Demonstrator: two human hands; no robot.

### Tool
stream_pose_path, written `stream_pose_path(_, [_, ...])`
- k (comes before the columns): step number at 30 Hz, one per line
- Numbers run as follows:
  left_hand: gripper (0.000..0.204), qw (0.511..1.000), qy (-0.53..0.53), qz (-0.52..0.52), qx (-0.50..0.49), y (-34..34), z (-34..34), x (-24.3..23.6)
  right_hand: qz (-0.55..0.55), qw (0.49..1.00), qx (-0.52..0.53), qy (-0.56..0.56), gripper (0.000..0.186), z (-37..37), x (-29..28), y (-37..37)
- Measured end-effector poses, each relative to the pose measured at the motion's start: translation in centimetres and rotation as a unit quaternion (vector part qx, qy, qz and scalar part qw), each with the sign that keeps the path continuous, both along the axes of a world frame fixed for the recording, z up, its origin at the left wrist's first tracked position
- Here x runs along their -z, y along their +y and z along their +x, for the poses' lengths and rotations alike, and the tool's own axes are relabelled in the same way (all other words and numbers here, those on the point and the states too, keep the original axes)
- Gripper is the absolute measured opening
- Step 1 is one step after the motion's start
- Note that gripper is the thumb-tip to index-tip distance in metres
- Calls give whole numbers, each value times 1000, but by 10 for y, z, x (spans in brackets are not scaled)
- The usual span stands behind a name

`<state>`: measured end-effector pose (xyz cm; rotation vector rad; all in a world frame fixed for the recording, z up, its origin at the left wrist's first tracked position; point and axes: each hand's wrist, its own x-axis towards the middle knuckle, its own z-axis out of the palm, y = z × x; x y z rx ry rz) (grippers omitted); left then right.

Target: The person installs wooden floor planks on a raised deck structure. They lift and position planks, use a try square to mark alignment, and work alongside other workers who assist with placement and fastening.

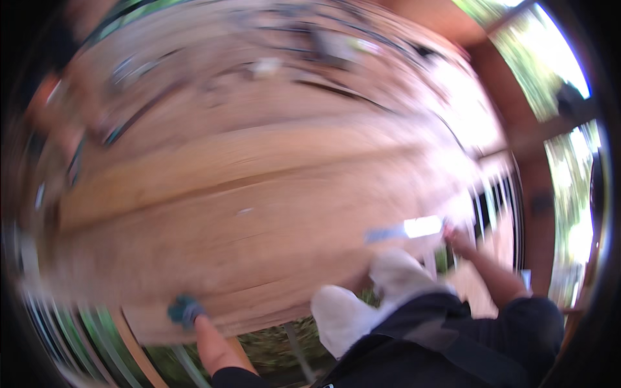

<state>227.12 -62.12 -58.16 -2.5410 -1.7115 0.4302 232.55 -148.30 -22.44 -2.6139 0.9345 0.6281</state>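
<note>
The whole picture is smeared by motion. My right hand (451, 233), out to the right beside my knees, is closed on one end of a long flat tool (422, 226). The tool is shiny and shaped like a handsaw; it points left over the wooden sheet, and its teeth, if any, cannot be made out. My left hand (184, 311) wears a teal and grey glove. It is at the near left edge of the wide wooden sheet (259, 258), seemingly on the wood. Blur hides how its fingers are bent.
A long raised board edge (246, 183) crosses the wood. Dark cords (362, 29), a grey box (333, 48) and loose pieces lie at the far side. Another person's limbs (71, 123) show at far left. Gaps between joists (132, 346) open onto greenery below. Wooden posts (537, 194) stand right.
</note>
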Motion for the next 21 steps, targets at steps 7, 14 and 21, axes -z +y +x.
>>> stream_pose_path(7, [53, 907, 158, -26, 389, -118, 45, -22, 49, 699, 557, -446, 31, -305, -133, -171])
stream_pose_path(14, [86, 760, 63, -343, 548, -591, 98, -91, 66, 512, 615, -596, 26, -370, 22, -255])
stream_pose_path(21, [124, 880, 110, -112, 449, -851, 113, -55, 121, 467, 611, -628, 24, -342, 126, -388])
